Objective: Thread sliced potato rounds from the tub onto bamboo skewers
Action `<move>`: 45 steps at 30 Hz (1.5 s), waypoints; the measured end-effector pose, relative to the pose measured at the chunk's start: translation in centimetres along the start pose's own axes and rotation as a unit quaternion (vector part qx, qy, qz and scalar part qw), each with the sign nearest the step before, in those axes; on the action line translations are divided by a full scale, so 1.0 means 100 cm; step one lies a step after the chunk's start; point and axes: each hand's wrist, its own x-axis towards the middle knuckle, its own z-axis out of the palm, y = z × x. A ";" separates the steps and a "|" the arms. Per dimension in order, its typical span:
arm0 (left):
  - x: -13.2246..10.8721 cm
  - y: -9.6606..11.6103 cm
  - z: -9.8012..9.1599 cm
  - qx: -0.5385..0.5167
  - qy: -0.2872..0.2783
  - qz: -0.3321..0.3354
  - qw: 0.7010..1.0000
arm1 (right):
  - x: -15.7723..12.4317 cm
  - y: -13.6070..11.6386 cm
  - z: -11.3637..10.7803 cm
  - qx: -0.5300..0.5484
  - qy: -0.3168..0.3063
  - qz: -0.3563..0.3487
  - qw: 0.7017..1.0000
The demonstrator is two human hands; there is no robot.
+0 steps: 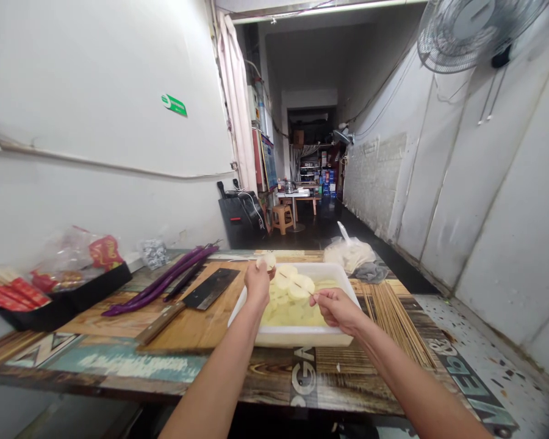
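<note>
My left hand is closed around a pale round slice and holds it above the left side of a white tub. My right hand pinches a thin bamboo skewer whose tip points toward the slice. The tub holds several more pale slices in water. Both hands hover over the tub.
A cleaver lies on a wooden board left of the tub, with long purple eggplants behind it. Loose skewers lie to the right. A black tray with red packets sits far left. A plastic bag lies behind the tub.
</note>
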 end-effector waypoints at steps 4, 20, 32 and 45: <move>0.000 -0.002 -0.001 -0.062 0.010 0.019 0.998 | -0.001 -0.001 0.001 -0.002 0.002 -0.001 1.000; 0.004 -0.020 -0.004 0.037 -0.028 0.088 0.995 | -0.001 -0.002 0.002 -0.008 0.001 0.006 1.000; -0.006 -0.006 0.001 -0.109 -0.164 -0.153 0.968 | 0.001 0.000 0.003 -0.029 0.013 0.013 0.999; -0.005 -0.013 -0.005 -0.073 -0.132 -0.216 0.965 | 0.012 -0.011 -0.018 -0.646 0.126 -0.084 0.748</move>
